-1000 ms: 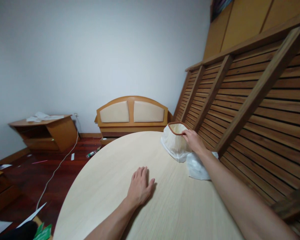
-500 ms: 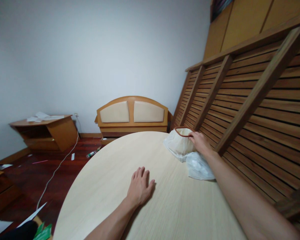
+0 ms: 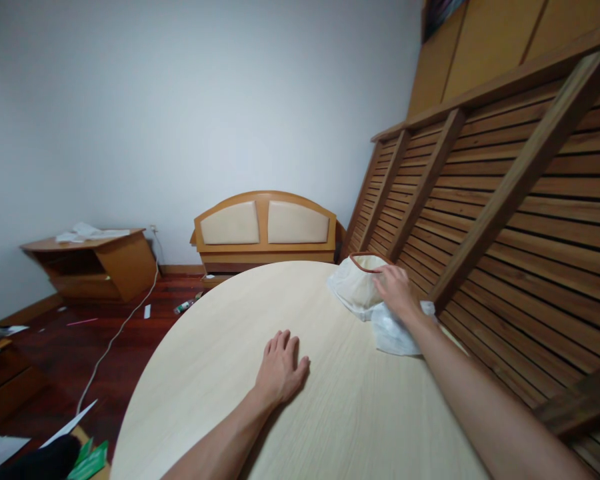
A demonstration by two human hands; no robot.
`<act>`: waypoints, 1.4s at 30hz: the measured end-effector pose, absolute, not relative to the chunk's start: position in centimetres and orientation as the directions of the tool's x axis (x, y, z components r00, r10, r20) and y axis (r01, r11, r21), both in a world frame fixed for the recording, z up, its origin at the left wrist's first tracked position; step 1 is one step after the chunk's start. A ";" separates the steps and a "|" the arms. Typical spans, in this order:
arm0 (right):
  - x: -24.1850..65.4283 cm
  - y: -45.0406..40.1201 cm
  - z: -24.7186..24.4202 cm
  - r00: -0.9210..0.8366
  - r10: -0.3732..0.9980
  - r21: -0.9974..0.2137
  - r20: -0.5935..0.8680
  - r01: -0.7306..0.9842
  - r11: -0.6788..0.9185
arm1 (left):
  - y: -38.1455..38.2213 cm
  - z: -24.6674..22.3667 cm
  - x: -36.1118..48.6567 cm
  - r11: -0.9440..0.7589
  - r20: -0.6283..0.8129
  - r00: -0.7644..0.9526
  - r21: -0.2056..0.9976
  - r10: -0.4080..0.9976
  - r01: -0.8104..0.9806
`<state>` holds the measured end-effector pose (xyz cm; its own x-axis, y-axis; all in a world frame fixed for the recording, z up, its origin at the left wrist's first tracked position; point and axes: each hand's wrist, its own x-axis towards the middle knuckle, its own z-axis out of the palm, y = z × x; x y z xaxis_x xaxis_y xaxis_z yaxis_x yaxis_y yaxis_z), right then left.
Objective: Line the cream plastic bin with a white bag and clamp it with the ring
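Note:
A container with a brown rim [image 3: 367, 254] and a white plastic liner [image 3: 353, 287] stands at the table's far right edge. My right hand [image 3: 397, 291] is at its near right side, fingers over the rim and thumb lower against the liner; the fingers look apart and loose. Below that hand, a crumpled translucent plastic bag [image 3: 393, 333] lies against the container, partly hidden by my forearm. My left hand [image 3: 280, 370] lies palm down on the pale round table [image 3: 220, 347], fingers spread, holding nothing.
Slatted wooden panels [image 3: 505, 173] lean along the right side. Beyond the table is a padded headboard [image 3: 263, 223]. A low cabinet [image 3: 105, 267] with papers stands at the left, a white cable [image 3: 113, 340] runs across the floor, and green packets [image 3: 90, 460] lie at the lower left.
My right hand has shifted slightly left and its pinch on the rim has loosened. More of the translucent bag shows to the right of my wrist. My left hand stays in place.

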<state>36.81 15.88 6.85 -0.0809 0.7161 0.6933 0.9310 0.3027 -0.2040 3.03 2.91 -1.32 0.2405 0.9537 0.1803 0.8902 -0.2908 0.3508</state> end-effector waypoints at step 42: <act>26.2 2.6 -0.5 -0.399 0.916 -0.410 -0.033 0.841 0.352 | 2.8 -1.0 2.8 -0.546 0.150 0.528 0.320 0.836 0.774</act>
